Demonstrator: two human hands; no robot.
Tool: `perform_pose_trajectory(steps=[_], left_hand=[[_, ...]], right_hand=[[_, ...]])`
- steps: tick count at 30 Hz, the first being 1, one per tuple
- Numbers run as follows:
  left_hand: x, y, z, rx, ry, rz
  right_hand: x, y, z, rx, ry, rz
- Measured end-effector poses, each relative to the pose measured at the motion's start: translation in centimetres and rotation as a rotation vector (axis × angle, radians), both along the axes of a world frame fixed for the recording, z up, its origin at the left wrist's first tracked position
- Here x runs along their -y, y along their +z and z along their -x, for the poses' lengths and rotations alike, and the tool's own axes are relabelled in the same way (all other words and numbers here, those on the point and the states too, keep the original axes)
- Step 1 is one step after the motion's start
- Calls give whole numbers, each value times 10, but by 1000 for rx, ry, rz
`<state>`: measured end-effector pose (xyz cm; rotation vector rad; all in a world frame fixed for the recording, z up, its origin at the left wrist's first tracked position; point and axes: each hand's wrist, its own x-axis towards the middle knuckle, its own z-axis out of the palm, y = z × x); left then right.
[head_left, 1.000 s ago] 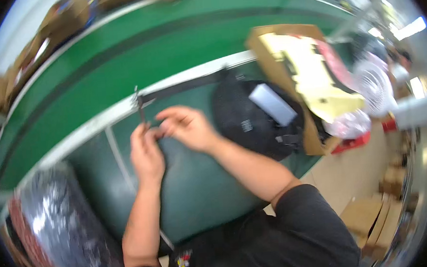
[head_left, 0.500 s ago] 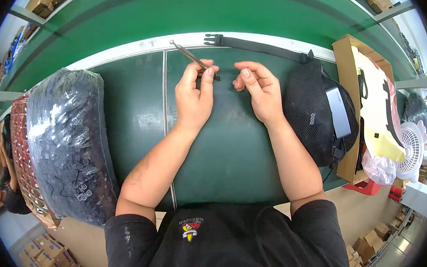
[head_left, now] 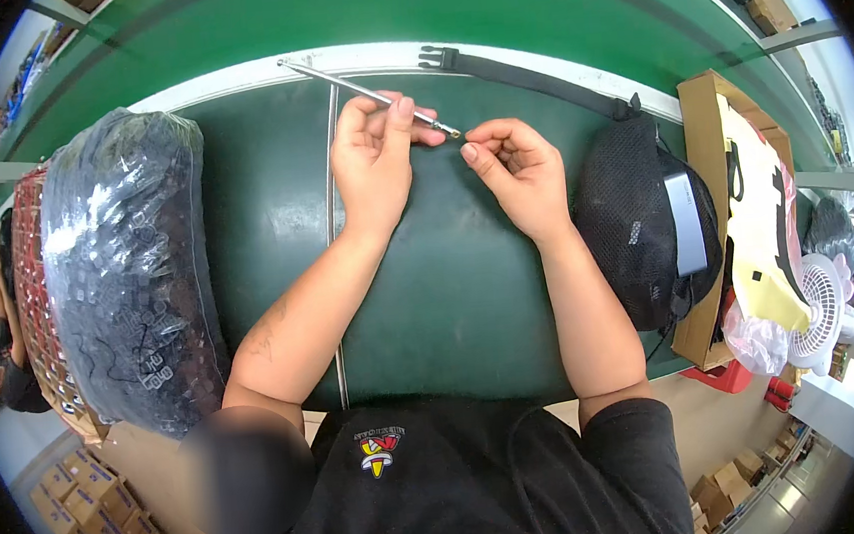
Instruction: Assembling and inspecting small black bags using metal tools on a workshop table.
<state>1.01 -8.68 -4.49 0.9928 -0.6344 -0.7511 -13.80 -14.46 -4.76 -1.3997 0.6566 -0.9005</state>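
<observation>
A slim silver telescopic antenna (head_left: 334, 81) is pinched in my left hand (head_left: 371, 166), tilted so its small ball tip lies far left and its brass-coloured end points right. My right hand (head_left: 521, 181) is closed, thumb against forefinger, right beside that brass end. Whether it touches the end, or has something tiny in the pinch, I cannot make out. Both hands are over the dark green table mat (head_left: 450, 305). Beyond them lies a black strap (head_left: 523, 81) with a side-release buckle (head_left: 439, 58) at its left end.
On the left a clear plastic bag of dark pieces (head_left: 132, 280) stands against a red lattice basket (head_left: 32, 288). To the right sit a black mesh bag (head_left: 624, 221) and a cardboard box (head_left: 703, 135) with yellow sheets. A white fan (head_left: 820, 311) stands beyond the box.
My left hand has turned the antenna, so it slants more to the left and its brass end now faces my right hand. My right fingers have come together near that end.
</observation>
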Motion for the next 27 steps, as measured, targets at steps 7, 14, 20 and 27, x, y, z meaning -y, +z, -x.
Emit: perform_pose_trajectory(steps=[7, 14, 20, 27], left_hand=[[-1, -5, 0, -35, -38, -28], [-1, -13, 9, 6, -20, 5], [-8, 0, 3, 93, -33, -37], [-8, 3, 3, 195, 75, -37]], right_hand=[[0, -5, 0, -97, -48, 202], [-10, -5, 7, -420, -172, 262], [-5, -9, 4, -205, -88, 274], [-4, -13, 8, -252, -73, 250]])
